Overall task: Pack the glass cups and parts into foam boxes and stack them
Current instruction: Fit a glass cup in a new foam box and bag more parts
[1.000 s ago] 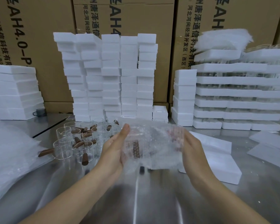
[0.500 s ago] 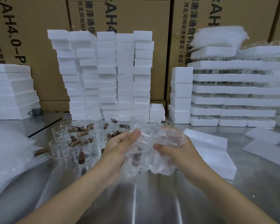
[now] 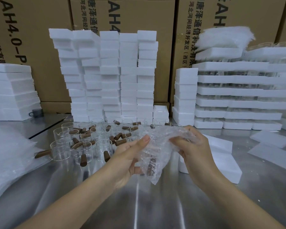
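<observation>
Above the steel table I hold a crumpled sheet of bubble wrap (image 3: 162, 146) with a small dark perforated part (image 3: 151, 167) inside it. My left hand (image 3: 129, 159) cradles the bundle from below, thumb stretched along its left side. My right hand (image 3: 193, 146) pinches and folds the wrap's top right corner. Several glass cups (image 3: 82, 142) with brown wooden handles stand behind my left hand. An open white foam box (image 3: 221, 161) lies just right of my right hand, partly hidden by it.
Tall stacks of white foam boxes (image 3: 109, 76) line the back, more (image 3: 238, 90) at right and left (image 3: 12, 91). Bubble wrap sheets (image 3: 10, 156) lie at left. Loose foam lids (image 3: 271, 146) lie at right. Cardboard cartons (image 3: 40, 38) stand behind.
The wrap was held spread between both hands; my right hand has folded it over the part, and the bundle is now crumpled and tilted, its lower end pointing down.
</observation>
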Demonstrator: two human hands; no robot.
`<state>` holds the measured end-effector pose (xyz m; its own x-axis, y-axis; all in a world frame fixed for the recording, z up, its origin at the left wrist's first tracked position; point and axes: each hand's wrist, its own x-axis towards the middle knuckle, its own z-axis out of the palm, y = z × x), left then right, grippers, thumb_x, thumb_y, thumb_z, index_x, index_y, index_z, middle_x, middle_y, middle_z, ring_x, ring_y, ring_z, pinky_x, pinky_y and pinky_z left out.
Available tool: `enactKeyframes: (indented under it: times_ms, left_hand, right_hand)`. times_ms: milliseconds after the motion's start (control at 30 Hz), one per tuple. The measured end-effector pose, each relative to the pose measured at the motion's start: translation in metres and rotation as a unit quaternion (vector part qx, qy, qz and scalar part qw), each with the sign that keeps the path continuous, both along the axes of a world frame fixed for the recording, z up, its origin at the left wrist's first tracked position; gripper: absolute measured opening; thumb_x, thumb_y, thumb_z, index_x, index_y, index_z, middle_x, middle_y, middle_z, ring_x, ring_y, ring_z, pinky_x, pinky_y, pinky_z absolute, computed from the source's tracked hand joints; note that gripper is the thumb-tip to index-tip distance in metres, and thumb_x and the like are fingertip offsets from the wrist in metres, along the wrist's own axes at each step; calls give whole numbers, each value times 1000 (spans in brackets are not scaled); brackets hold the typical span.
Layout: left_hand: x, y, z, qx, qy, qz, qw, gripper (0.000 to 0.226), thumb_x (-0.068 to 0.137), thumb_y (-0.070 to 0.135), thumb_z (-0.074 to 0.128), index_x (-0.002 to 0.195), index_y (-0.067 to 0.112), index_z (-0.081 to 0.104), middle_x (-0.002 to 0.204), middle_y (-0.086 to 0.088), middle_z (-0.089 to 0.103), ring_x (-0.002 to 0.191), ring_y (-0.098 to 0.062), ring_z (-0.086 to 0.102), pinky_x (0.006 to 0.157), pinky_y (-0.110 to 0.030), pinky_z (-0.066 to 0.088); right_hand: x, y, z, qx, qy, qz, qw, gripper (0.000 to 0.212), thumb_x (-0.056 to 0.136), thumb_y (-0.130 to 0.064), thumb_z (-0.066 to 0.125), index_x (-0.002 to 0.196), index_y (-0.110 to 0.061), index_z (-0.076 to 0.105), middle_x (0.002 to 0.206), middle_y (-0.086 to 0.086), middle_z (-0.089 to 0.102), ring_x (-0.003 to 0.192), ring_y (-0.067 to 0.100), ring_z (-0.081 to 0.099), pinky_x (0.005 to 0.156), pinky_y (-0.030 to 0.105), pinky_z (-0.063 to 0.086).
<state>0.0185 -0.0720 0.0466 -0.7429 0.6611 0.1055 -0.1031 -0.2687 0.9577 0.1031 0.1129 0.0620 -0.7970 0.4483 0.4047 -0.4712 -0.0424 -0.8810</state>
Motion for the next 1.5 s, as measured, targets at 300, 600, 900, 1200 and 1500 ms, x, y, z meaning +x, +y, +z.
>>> enactKeyframes:
  times_ms: [300, 600, 900, 1200, 1500]
  left_hand:
    - [2, 5, -8, 58, -93, -38, 993, 61, 92, 67, 70, 126, 18, 79, 125, -18, 75, 99, -32, 75, 84, -50, 65]
    - [-2, 2, -9, 48, -16, 22, 998, 64, 85, 69, 79, 128, 21, 78, 129, -20, 75, 110, -36, 77, 78, -40, 67]
    - [-2, 4, -13, -26, 128, 101, 986, 65, 65, 73, 92, 115, 33, 80, 120, -5, 80, 101, -30, 80, 70, -49, 68]
    - [5, 3, -10, 2, 76, 153, 985, 65, 72, 70, 86, 120, 26, 78, 117, -7, 80, 103, -29, 79, 67, -37, 63]
    - [2, -1, -7, 39, 14, 119, 992, 56, 89, 66, 75, 118, 18, 82, 111, -17, 81, 90, -27, 80, 64, -29, 61]
  right_hand:
    - [-4, -9, -23, 406, 107, -112, 901, 21, 90, -25, 73, 111, -26, 77, 122, -21, 63, 119, 8, 64, 100, 17, 46]
    - [-2, -14, -18, 330, -12, -57, 942, 10, 92, -42, 79, 92, -34, 86, 121, -19, 61, 126, 6, 56, 100, 25, 48]
    - [-8, -13, -22, 243, -51, -58, 967, 28, 81, -4, 79, 87, -23, 59, 87, -9, 65, 82, 11, 59, 73, 29, 50]
    - [-7, -17, -24, 138, -25, 94, 986, 17, 93, -25, 70, 109, -30, 63, 110, 3, 77, 108, 14, 73, 94, 22, 55]
    - [-1, -23, -27, 365, -57, 80, 926, 50, 99, -45, 64, 140, -65, 45, 138, -51, 47, 138, -17, 43, 116, 18, 38]
